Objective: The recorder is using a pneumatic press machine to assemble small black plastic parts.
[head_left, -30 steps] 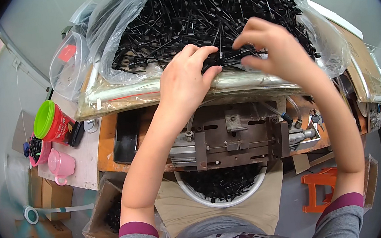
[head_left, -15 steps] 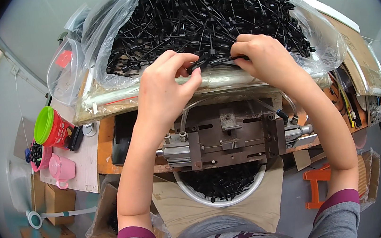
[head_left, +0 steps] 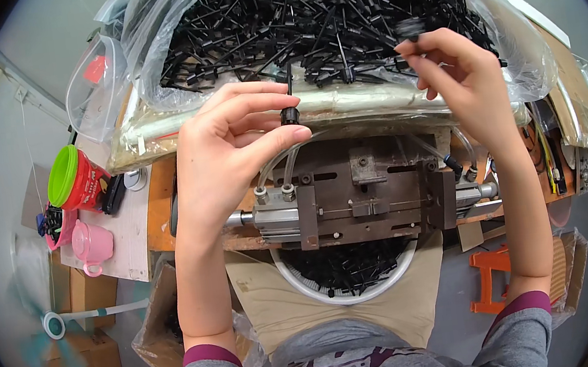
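Between the thumb and fingers of my left hand [head_left: 214, 156] is a small black plastic part [head_left: 290, 116], its thin stem pointing up and its ribbed head below. My right hand [head_left: 468, 78] is over the right side of the heap, thumb and fingers pinched around a black plastic piece [head_left: 409, 28] smeared by motion. Beyond both hands spreads a large heap of similar black stemmed parts [head_left: 319, 26] in a clear plastic bag [head_left: 163, 42]. Nearer me, below the hands, is a brown metal fixture [head_left: 358, 223] with pneumatic cylinders at either side; neither hand touches it.
A white-rimmed tub [head_left: 356, 298] of black parts sits at my lap. At left stand a red bucket with green rim [head_left: 89, 185] and a pink cup [head_left: 93, 241], with a fan [head_left: 54, 325] lower down. An orange stool [head_left: 488, 281] is at lower right.
My hands have parted: the right moved right and up over the heap, the left moved slightly left and toward me. A black part now shows upright in the left fingers.
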The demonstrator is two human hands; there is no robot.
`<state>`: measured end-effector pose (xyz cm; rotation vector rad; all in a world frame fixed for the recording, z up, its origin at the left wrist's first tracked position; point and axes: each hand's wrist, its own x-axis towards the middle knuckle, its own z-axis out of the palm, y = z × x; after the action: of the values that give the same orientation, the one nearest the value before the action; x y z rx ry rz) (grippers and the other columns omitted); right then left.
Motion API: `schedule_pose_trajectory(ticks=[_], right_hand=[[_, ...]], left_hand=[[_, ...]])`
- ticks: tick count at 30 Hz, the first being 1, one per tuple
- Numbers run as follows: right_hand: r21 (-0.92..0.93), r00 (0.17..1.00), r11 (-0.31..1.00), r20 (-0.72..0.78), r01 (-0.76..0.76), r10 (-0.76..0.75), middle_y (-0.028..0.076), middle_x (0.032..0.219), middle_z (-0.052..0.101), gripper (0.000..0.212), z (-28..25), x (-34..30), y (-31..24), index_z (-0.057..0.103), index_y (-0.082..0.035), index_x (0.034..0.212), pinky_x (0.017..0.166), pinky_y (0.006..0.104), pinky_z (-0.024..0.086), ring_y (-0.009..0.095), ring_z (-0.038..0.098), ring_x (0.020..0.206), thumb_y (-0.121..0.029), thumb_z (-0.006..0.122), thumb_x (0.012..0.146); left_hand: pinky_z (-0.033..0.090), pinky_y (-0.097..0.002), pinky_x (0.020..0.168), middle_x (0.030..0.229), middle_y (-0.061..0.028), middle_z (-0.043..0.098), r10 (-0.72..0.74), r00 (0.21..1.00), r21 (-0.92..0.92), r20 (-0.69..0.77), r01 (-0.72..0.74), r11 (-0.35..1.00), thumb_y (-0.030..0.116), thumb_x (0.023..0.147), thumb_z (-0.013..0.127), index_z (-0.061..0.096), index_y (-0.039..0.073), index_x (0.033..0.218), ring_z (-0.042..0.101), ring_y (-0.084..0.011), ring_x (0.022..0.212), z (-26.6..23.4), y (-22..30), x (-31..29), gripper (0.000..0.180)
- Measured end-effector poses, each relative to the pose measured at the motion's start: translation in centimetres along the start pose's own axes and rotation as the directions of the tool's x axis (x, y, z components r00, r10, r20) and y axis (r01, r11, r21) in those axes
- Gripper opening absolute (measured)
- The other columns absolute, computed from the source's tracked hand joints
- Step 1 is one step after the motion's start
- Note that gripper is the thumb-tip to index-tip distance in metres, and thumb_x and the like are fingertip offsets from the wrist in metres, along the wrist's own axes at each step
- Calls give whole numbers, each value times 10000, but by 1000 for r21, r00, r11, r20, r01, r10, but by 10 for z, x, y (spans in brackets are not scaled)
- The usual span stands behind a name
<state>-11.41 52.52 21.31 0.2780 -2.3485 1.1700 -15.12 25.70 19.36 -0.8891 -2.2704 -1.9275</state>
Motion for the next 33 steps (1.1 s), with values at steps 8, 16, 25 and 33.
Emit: schedule_pose_trajectory(ticks=[8, 16, 25, 33], right_hand=[[328, 993, 942, -69, -66, 93, 186, 1070, 660, 267, -8, -49, -10, 637, 77, 1058, 732, 241, 537, 148, 665, 840, -130, 477, 1011], [162, 995, 983, -41, -86, 93, 261, 1246, 570, 442, -5, -85, -12, 521, 118, 1260, 864, 285, 517, 276, 624, 1082, -189, 559, 945], [271, 995, 959, -37, -78, 91, 349, 1346, 446, 741, -4, -105, -10, 388, 121, 1324, 949, 351, 487, 397, 532, 1215, -497, 471, 923], [253, 986, 959, -70, -130, 153, 314, 1238, 546, 337, 5, -128, -20, 583, 21, 980, 738, 304, 556, 247, 676, 873, -7, 732, 679]], left_hand=[[554, -264, 661, 1133, -176, 668, 354, 923, 385, 152, -385, 839, 27, 646, 807, 719, 2, 969, 683, -222, 785, 60, 3, -100, 335], [469, -243, 552, 1152, -152, 672, 309, 930, 602, 197, -364, 711, 47, 660, 774, 701, -13, 921, 629, -147, 630, 107, -41, -130, 277], [447, -231, 531, 1175, -113, 671, 245, 941, 652, 235, -339, 678, 76, 641, 778, 706, 25, 895, 582, -122, 554, 109, -40, -121, 269], [442, -237, 515, 1185, -95, 668, 200, 949, 654, 242, -312, 690, 83, 643, 785, 711, 39, 892, 577, -112, 543, 108, -37, -120, 263]])
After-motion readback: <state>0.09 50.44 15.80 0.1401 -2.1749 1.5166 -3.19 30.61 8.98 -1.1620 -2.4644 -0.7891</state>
